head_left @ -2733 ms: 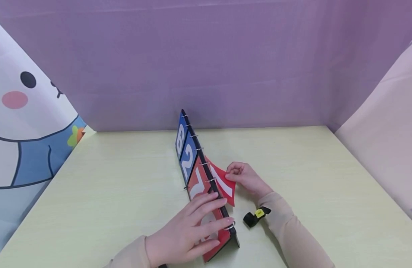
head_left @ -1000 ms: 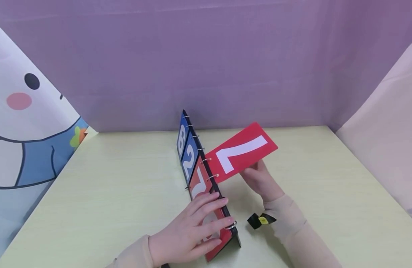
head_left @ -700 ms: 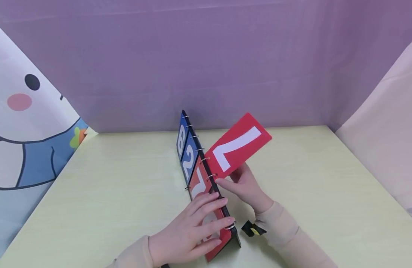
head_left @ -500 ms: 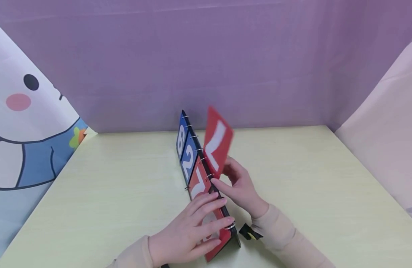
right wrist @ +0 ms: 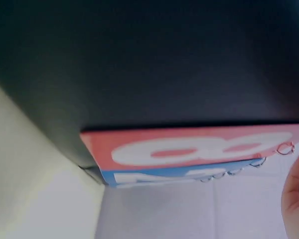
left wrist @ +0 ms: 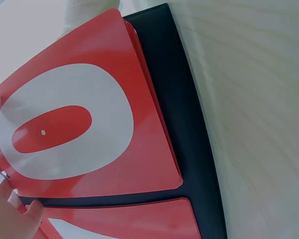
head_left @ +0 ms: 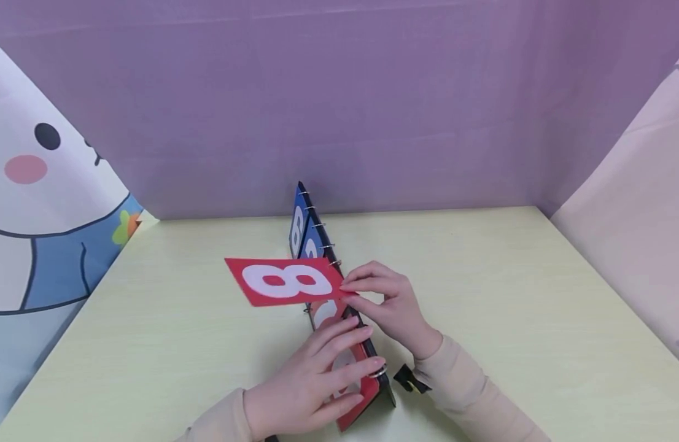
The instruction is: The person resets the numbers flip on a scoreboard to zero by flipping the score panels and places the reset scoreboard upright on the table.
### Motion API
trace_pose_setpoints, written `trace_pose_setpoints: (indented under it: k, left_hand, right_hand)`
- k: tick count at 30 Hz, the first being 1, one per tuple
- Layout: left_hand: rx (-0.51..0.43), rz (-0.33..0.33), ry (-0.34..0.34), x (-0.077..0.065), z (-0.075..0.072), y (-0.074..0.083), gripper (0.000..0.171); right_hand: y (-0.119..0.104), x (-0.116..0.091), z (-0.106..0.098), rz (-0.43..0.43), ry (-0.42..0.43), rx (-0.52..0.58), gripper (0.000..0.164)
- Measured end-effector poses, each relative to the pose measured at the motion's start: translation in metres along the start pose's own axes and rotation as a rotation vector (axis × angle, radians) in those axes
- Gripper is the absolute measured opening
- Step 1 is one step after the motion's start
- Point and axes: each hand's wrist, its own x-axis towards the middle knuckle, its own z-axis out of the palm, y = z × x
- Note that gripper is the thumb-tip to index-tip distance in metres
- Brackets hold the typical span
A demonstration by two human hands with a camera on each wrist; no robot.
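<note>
A tabletop flip scoreboard (head_left: 318,216) stands tent-like, its ringed ridge running away from me. One red number card (head_left: 287,281), marked with a white 8, juts out to the left over the ridge, roughly level. At its ringed end my right hand (head_left: 400,310) pinches it between thumb and fingertips. My left hand (head_left: 303,380) rests over the board's near end, fingers spread across the ridge. Beneath it lies a red card with a white 0 (left wrist: 109,164), which the left wrist view shows large. The right wrist view shows the board's dark back panel (right wrist: 154,64).
Blue number cards (head_left: 297,230) hang at the board's far end. A black strap with a yellow mark (head_left: 411,379) sticks out by my right cuff. Pale yellow tabletop (head_left: 511,294) surrounds the board, with a purple backdrop (head_left: 372,110) behind it.
The red card has swung from the right side up over the ridge to the left, its face changing from 7 to 8. My right hand has moved left to the ridge; my left hand stays.
</note>
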Motion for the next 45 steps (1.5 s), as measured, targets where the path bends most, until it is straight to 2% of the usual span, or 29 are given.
trace_pose_setpoints:
  k: [9,15,17,24,27,30,32,37,39,42,45]
  left_hand:
    - [-0.005,-0.009,-0.024,-0.001,-0.002,0.0,0.054]
    - [0.025,0.115,0.125,0.002,0.003,-0.004,0.044]
    - [0.034,0.14,0.156,0.003,0.003,-0.005,0.043]
    - [0.042,0.143,0.161,0.002,0.003,-0.004,0.043]
    - [0.046,0.141,0.155,0.002,0.003,-0.004,0.042]
    - [0.033,0.119,0.128,0.0,0.002,-0.003,0.043]
    - [0.021,0.103,0.112,0.0,0.001,-0.002,0.044]
    - [0.012,0.09,0.101,0.0,0.001,-0.001,0.045]
    - [0.01,0.086,0.098,0.0,0.001,-0.001,0.045]
    - [0.008,0.082,0.094,-0.001,0.0,0.0,0.045]
    - [-0.002,0.074,0.088,-0.001,0.0,0.0,0.046]
  right_hand:
    - [-0.002,0.005,-0.006,-0.069,-0.148,-0.12,0.015]
    - [-0.003,0.006,-0.006,-0.082,-0.179,-0.148,0.01]
    - [-0.003,0.006,-0.006,-0.072,-0.188,-0.155,0.012]
    - [-0.006,0.007,-0.007,-0.051,-0.224,-0.174,0.013]
    - [-0.008,0.008,-0.006,-0.014,-0.245,-0.172,0.015]
    - [-0.01,0.006,-0.007,0.09,-0.248,-0.116,0.02]
    - [-0.01,0.005,-0.007,0.204,-0.201,-0.038,0.022]
    - [0.002,0.002,-0.012,0.526,0.076,0.203,0.022]
    - [0.013,0.001,-0.016,0.637,0.146,0.344,0.023]
    - [0.03,-0.004,-0.023,0.763,0.159,0.596,0.031]
    - [0.044,-0.011,-0.029,0.842,0.104,0.783,0.039]
